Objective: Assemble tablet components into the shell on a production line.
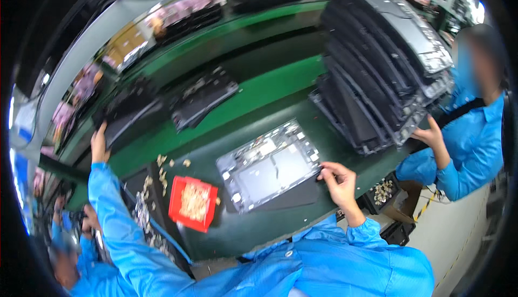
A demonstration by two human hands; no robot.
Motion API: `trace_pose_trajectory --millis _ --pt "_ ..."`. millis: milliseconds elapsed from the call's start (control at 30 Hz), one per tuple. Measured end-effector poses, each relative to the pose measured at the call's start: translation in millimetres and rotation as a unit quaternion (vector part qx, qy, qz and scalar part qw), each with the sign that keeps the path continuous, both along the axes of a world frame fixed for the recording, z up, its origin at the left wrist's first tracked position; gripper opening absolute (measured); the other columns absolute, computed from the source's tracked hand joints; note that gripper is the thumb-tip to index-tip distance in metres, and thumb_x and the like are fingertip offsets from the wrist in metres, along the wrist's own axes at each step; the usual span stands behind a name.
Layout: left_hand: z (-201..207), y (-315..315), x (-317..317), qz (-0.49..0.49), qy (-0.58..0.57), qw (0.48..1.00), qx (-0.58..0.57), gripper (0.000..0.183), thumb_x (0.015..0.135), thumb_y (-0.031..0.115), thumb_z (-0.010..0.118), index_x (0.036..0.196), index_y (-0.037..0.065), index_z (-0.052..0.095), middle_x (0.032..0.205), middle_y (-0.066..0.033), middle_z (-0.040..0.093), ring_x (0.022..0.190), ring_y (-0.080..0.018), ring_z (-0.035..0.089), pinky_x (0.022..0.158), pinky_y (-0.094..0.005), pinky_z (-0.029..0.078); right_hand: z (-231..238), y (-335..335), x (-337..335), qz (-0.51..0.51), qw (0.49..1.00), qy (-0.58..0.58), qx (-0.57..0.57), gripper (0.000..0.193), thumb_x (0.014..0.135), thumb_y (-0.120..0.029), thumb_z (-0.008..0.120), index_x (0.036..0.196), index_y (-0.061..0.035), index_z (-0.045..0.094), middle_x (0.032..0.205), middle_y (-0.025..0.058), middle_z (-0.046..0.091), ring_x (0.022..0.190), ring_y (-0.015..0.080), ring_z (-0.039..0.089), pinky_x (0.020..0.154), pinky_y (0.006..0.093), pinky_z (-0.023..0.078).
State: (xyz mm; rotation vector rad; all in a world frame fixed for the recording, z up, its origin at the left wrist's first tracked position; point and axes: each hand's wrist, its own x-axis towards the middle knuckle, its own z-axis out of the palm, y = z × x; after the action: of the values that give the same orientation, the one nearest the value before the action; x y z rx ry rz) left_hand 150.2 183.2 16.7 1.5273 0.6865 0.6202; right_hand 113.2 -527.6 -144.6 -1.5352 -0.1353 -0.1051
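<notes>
A silver-grey tablet housing (272,170) with circuit parts along its far side lies on a dark mat (294,197) in front of me. My right hand (340,185) is closed at its right corner, thumb and forefinger pinched together at the edge. Far out to the left, my left hand (99,145) grips the near left end of a dark tablet housing (132,111), which is blurred. Another dark housing (202,97) lies to the right of that one, apart from it. Nearer me, a red tray (177,202) holds a heap of small pale pieces.
A tall leaning stack of dark housings (367,76) stands at the back right. A co-worker's hand (431,136) touches its lower right side. Loose pale pieces (162,174) lie left of the red tray, beside a dark bin (137,183). A green ledge (259,84) crosses behind.
</notes>
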Motion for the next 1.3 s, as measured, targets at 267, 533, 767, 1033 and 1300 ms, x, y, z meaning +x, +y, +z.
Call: trace_pose_trajectory --millis 267,533,767,1033,1300 --pt "21 -239 25 -0.192 0.024 0.981 -0.034 0.042 0.099 0.028 0.065 0.127 -0.002 0.055 0.116 -0.0100 0.067 0.101 -0.0209 0.066 0.089 -0.0372 0.054 2 -10 0 0.013 0.999 0.008 0.035 0.018 0.096 -0.003 0.067 0.113 0.0034 0.068 0.083 0.0043 0.071 0.077 0.0089 0.065 0.073 0.0217 0.048" --pt "-93 -351 91 -0.257 0.036 0.963 -0.075 0.055 0.103 0.023 0.059 0.145 -0.005 0.037 0.129 -0.0186 0.061 0.115 -0.0252 0.060 0.100 -0.0397 0.048 7 -5 -14 0.020 0.998 0.010 0.050 0.016 0.095 -0.002 0.069 0.110 0.0044 0.069 0.082 0.0045 0.072 0.076 0.0081 0.065 0.073 0.0209 0.048" --pt "-128 -330 55 -0.137 0.165 0.748 0.628 0.077 0.093 0.028 0.069 0.147 -0.011 0.032 0.132 -0.0254 0.056 0.124 -0.0391 0.055 0.105 -0.0491 0.045 15 -4 -5 0.015 0.997 0.047 0.051 0.020 0.096 -0.005 0.069 0.114 0.0035 0.067 0.080 0.0027 0.071 0.075 0.0063 0.063 0.073 0.0201 0.047" --pt "-21 -448 -100 -0.319 0.285 0.764 0.483 0.035 0.093 0.033 0.066 0.100 -0.001 0.067 0.087 -0.0245 0.070 0.083 -0.0409 0.070 0.075 -0.0502 0.056 15 -4 46 0.012 0.999 0.041 -0.011 0.023 0.100 -0.011 0.066 0.119 0.0014 0.068 0.084 0.0010 0.068 0.081 0.0058 0.061 0.077 0.0202 0.046" --pt "-116 -471 -164 -0.054 0.222 0.874 0.429 0.090 0.092 0.049 0.069 0.147 -0.014 0.033 0.143 -0.0396 0.043 0.139 -0.0489 0.041 0.112 -0.0516 0.038 9 9 52 0.072 0.996 0.053 0.002 0.028 0.099 -0.012 0.067 0.121 0.0061 0.065 0.088 0.0011 0.066 0.082 0.0046 0.059 0.078 0.0184 0.044"
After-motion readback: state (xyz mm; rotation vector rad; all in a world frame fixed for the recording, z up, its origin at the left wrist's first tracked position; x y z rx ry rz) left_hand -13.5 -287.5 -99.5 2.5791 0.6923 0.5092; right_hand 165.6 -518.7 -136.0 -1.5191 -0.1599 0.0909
